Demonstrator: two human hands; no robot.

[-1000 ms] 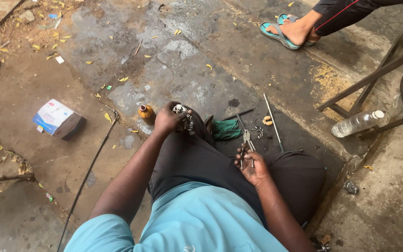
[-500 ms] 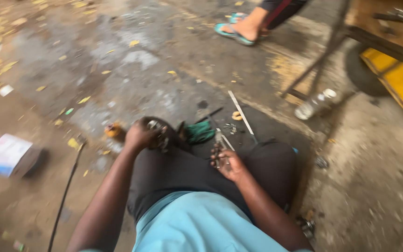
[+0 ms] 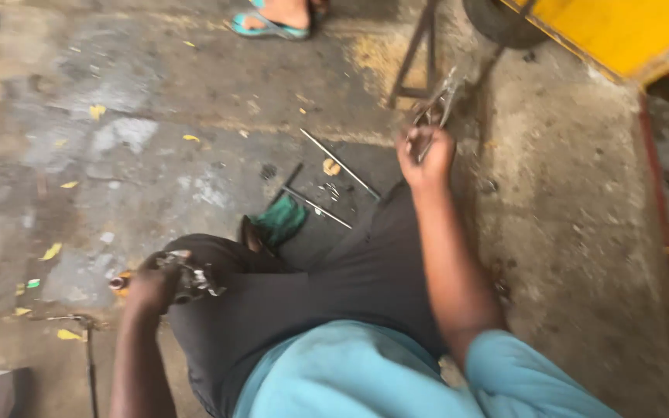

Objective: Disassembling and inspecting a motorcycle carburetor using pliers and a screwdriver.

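Your right hand (image 3: 426,155) is closed on the pliers (image 3: 437,107) raised over the concrete floor (image 3: 180,116), your left hand (image 3: 152,285) clamps a small metal part (image 3: 195,280) (stiff, likely greasy) against your knee.

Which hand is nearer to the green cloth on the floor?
Left. The left hand is just beside the green cloth, lower left of it; the right hand is raised farther away, upper right.

Soft, even daylight with no hard shadows or glare fills the scene, while motion blur smears everything, worst around the yellow panel (image 3: 621,31) at the upper right.
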